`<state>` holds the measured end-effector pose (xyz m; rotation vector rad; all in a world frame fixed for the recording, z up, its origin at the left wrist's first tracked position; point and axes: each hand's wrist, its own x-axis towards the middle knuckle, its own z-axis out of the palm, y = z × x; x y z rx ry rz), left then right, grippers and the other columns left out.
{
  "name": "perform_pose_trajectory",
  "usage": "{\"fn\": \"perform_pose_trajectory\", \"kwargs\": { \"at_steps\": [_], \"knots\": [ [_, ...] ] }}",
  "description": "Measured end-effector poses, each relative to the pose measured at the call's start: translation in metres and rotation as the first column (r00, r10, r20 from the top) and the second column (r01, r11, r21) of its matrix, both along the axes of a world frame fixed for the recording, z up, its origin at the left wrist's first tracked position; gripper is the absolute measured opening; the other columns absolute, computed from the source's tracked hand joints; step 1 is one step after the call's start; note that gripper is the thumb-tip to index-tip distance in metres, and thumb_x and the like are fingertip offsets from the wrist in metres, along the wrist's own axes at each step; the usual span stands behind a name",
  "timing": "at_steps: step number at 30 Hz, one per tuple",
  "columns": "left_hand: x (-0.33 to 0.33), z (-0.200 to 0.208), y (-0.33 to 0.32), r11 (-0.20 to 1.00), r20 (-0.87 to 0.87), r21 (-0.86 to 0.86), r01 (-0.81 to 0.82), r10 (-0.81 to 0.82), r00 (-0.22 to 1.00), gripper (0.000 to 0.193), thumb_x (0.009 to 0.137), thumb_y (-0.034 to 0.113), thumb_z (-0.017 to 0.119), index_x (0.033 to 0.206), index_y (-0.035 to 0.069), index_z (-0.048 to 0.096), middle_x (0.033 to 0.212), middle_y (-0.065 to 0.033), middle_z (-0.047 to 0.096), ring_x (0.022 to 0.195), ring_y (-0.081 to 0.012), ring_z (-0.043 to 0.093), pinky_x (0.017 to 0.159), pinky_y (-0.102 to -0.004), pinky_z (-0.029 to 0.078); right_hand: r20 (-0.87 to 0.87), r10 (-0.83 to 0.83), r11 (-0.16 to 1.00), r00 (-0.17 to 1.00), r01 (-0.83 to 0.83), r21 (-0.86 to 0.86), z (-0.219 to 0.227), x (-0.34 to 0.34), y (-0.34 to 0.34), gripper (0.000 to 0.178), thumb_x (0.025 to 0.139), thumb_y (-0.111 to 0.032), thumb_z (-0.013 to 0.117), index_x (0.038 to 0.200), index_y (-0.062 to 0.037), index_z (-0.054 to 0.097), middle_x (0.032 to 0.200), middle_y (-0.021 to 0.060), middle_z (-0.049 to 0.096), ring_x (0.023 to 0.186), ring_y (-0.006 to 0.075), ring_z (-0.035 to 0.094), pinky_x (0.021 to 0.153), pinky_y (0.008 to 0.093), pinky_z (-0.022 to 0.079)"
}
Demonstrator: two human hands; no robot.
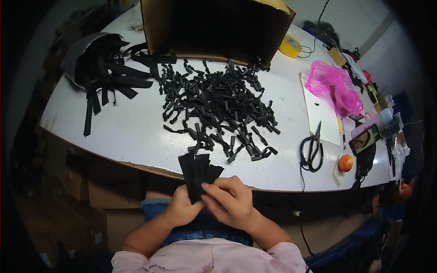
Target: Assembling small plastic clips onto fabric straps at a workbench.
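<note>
Near the table's front edge, my left hand [182, 208] is closed round the lower end of a bundle of black fabric strips [193, 172]. The strips fan out upward and overlap one another. Across the bundle's right side lies my right hand [231, 200], its fingers bent, with thumb and fingertips at the strips; whether they pinch one is hard to make out. Just beyond the hands spreads a large heap of small black pieces [223, 98], which look like plastic cord ends or zipper pulls. More black strips [123, 75] spill from a grey bag [75, 57] at the far left.
An open cardboard box [151, 27] stands on its side behind the heap. To the right lie black-handled scissors [312, 152], a lined notepad [318, 116], a pink plastic bag [334, 86], an orange fruit [345, 163], a phone [365, 139] and yellow tape [289, 47].
</note>
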<state>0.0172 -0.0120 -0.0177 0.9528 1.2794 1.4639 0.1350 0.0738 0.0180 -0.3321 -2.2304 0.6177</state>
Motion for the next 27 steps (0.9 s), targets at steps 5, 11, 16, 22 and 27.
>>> {"fn": "perform_pose_trajectory", "kwargs": {
  "at_steps": [5,11,16,22,27],
  "knots": [
    [-0.009,0.009,0.003,0.987,0.164,0.137,0.090,-0.112,0.980,0.032,0.067,0.005,0.067,0.096,0.001,0.053,0.086,-0.0059,0.055,0.067,-0.0092,0.052,0.060,-0.0200,0.043,-0.244,0.109,0.533,0.964,-0.264,-0.804,-0.010,0.014,-0.006,0.007,0.075,-0.001,0.057,0.081,-0.0010,0.055,0.074,0.0045,0.054,0.058,0.0053,0.048,0.050,0.0171,0.037],
    [0.005,0.016,0.003,0.990,0.274,0.098,-0.104,0.074,0.959,0.017,0.072,0.004,0.062,0.087,0.001,0.054,0.074,-0.0024,0.049,0.056,-0.0066,0.047,0.046,-0.0179,0.039,-0.233,0.055,0.499,0.971,-0.229,-0.836,-0.016,0.012,-0.010,0.007,0.078,-0.004,0.055,0.082,0.0016,0.055,0.070,0.0025,0.054,0.057,0.0041,0.046,0.049,0.0160,0.037],
    [0.008,0.003,0.000,0.970,-0.028,0.199,-0.139,0.148,0.989,0.014,0.074,0.007,0.060,0.087,0.005,0.056,0.074,-0.0034,0.050,0.057,-0.0085,0.048,0.048,-0.0194,0.039,-0.213,0.069,0.563,0.975,-0.214,-0.798,-0.019,0.014,-0.008,0.007,0.078,-0.005,0.055,0.081,0.0016,0.055,0.069,0.0029,0.054,0.052,0.0053,0.046,0.045,0.0165,0.035],
    [0.010,0.011,0.002,0.997,0.433,0.074,-0.024,-0.010,0.901,0.015,0.079,0.011,0.054,0.089,0.001,0.050,0.075,-0.0086,0.051,0.063,-0.0149,0.051,0.055,-0.0263,0.045,0.026,-0.052,0.922,0.998,0.058,-0.382,-0.010,0.012,0.022,0.011,0.073,-0.002,0.055,0.084,0.0017,0.055,0.068,0.0080,0.053,0.050,0.0110,0.047,0.042,0.0226,0.037],
    [0.004,0.011,0.007,0.993,0.713,-0.061,0.099,-0.026,0.700,0.020,0.080,0.011,0.052,0.094,-0.002,0.046,0.078,-0.0113,0.051,0.074,-0.0199,0.055,0.066,-0.0363,0.050,0.275,-0.453,0.875,0.848,0.363,0.322,-0.014,0.014,0.073,0.018,0.063,0.002,0.055,0.080,-0.0015,0.056,0.080,0.0085,0.052,0.070,0.0236,0.050,0.054,0.0302,0.043]
  ]
}}
